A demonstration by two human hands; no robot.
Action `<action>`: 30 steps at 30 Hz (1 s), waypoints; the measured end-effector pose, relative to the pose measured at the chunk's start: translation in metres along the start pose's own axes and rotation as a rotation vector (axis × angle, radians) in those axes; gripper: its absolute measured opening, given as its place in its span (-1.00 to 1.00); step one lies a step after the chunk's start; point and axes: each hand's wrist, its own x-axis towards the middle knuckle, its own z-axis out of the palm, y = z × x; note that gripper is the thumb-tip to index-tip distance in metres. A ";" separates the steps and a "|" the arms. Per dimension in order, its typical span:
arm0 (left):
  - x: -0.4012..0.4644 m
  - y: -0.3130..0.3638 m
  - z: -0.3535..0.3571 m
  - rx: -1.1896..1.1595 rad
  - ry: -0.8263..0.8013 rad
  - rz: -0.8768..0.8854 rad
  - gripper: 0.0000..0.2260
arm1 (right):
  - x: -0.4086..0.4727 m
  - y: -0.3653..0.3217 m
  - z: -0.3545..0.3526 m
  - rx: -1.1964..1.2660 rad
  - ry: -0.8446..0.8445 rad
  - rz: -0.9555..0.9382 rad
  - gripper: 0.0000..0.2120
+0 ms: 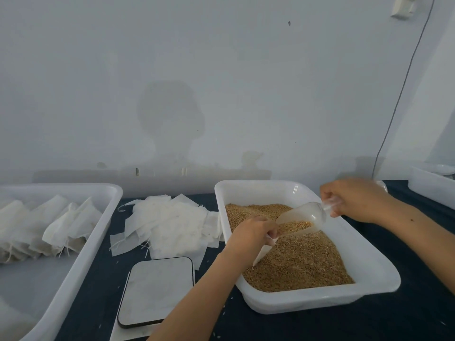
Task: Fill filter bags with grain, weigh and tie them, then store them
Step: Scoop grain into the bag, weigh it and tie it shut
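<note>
Right hand: our right hand (354, 198) grips the handle of the clear plastic scoop (301, 217), fingers curled round it, and tips the scoop down toward the left.
Left hand: our left hand (251, 233) holds a filter bag (262, 253) at its mouth, fingers pinching the rim just under the scoop's lip; the bag hangs down over the grain.
Grain: the grain (295, 262) lies loose in the white tray (369, 274) at right, with a small load in the scoop. We judge it free-running and quick to spill, so the pour wants a slow tilt.
Bag handling: we judge the bag thin, soft and very light, with no stiffness to stand open alone; best taken at the rim, and by the drawstring once full.
Scoop handling: stiff, light, smooth plastic; the handle is the place to hold it.
Empty bags: a loose pile of empty bags (170, 222) with trailing strings lies on the dark surface (406, 321) between the trays.
Scale: a flat scale (157, 290) sits near the front, beside the grain tray, with nothing on it.
Stored bags: filled bags (49, 227) lie in rows in the left tray (81, 262).
Writing: we can read no brand, label or writing anywhere; no display on the scale is in view.
</note>
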 end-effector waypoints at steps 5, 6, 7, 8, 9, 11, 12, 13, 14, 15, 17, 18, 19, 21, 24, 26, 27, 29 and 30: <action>-0.001 -0.002 0.002 0.003 0.021 0.009 -0.93 | 0.000 -0.001 0.001 0.001 0.004 0.003 -0.83; -0.002 -0.002 0.003 0.014 0.030 0.005 -0.94 | -0.001 0.001 0.002 0.015 0.006 0.006 -0.83; -0.002 -0.002 0.003 0.026 0.038 -0.003 -0.94 | -0.002 0.002 0.004 0.035 0.003 0.011 -0.84; -0.002 -0.003 0.004 0.036 0.049 -0.012 -0.94 | -0.003 0.004 0.006 0.058 -0.008 0.024 -0.85; -0.002 -0.003 0.005 0.042 0.065 -0.022 -0.93 | -0.004 0.006 0.009 0.084 -0.027 0.043 -0.86; -0.003 -0.004 0.006 0.034 0.108 -0.050 -0.90 | -0.007 0.010 0.014 0.153 -0.082 0.082 -0.85; -0.003 -0.004 0.006 0.020 0.128 -0.072 -0.89 | -0.008 0.012 0.018 0.207 -0.109 0.092 -0.85; -0.003 -0.004 0.006 0.002 0.144 -0.096 -0.87 | -0.009 0.014 0.022 0.269 -0.131 0.098 -0.85; -0.002 -0.004 0.006 -0.020 0.157 -0.123 -0.86 | -0.011 0.013 0.026 0.326 -0.145 0.106 -0.83; -0.002 -0.005 0.005 -0.047 0.163 -0.149 -0.84 | -0.012 0.012 0.031 0.368 -0.155 0.116 -0.82; -0.002 -0.006 0.004 -0.100 0.171 -0.187 -0.85 | -0.010 0.005 0.046 0.395 -0.163 0.143 -0.77; -0.002 -0.007 0.004 -0.115 0.172 -0.194 -0.86 | -0.007 0.000 0.055 0.381 -0.170 0.153 -0.76; -0.002 -0.007 0.004 -0.123 0.170 -0.197 -0.86 | -0.004 -0.006 0.065 0.356 -0.173 0.161 -0.80; -0.001 -0.007 0.004 -0.129 0.156 -0.204 -0.84 | 0.004 -0.018 0.084 0.329 -0.179 0.185 -0.86; -0.001 -0.007 0.003 -0.144 0.132 -0.217 -0.87 | 0.011 -0.038 0.109 0.324 -0.185 0.233 -0.62; -0.001 -0.007 0.002 -0.156 0.129 -0.220 -0.92 | 0.013 -0.049 0.120 0.310 -0.178 0.254 -0.59; -0.001 -0.008 0.002 -0.155 0.128 -0.217 -0.93 | 0.014 -0.053 0.126 0.312 -0.197 0.267 -0.57; -0.001 -0.008 0.002 -0.161 0.121 -0.218 -0.94 | 0.015 -0.061 0.132 0.298 -0.276 0.285 -0.53; -0.001 -0.009 0.001 -0.189 0.122 -0.228 -0.93 | 0.014 -0.063 0.132 0.272 -0.300 0.285 -0.53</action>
